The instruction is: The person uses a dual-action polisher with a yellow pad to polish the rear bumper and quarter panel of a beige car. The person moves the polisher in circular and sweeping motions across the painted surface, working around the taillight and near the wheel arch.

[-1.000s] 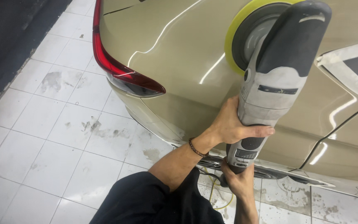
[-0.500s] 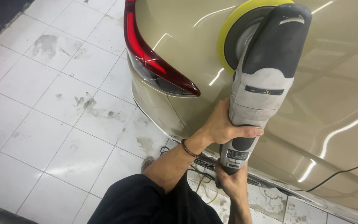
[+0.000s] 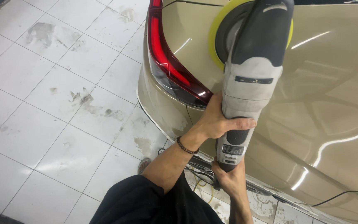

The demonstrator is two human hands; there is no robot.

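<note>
My left hand (image 3: 216, 121), with a dark bracelet at the wrist, wraps around the middle of a grey and black polishing machine (image 3: 251, 79). Below it, my right hand (image 3: 231, 179) grips the rear end of the machine's handle. The machine's round yellow foam pad (image 3: 217, 39) lies against the glossy beige car body (image 3: 328, 103), just right of the red tail light (image 3: 166, 62). The machine's body hides most of the pad.
White floor tiles (image 3: 54, 108) with grey smudges spread to the left. Cords (image 3: 201, 178) lie on the floor under the car's edge, and a thin black cable (image 3: 344, 193) runs across the lower panel. My foot (image 3: 143, 166) shows beside my black sleeve.
The polisher and both hands have moved left along the car panel, and the pad is now close to the tail light. My grip on the machine is unchanged.
</note>
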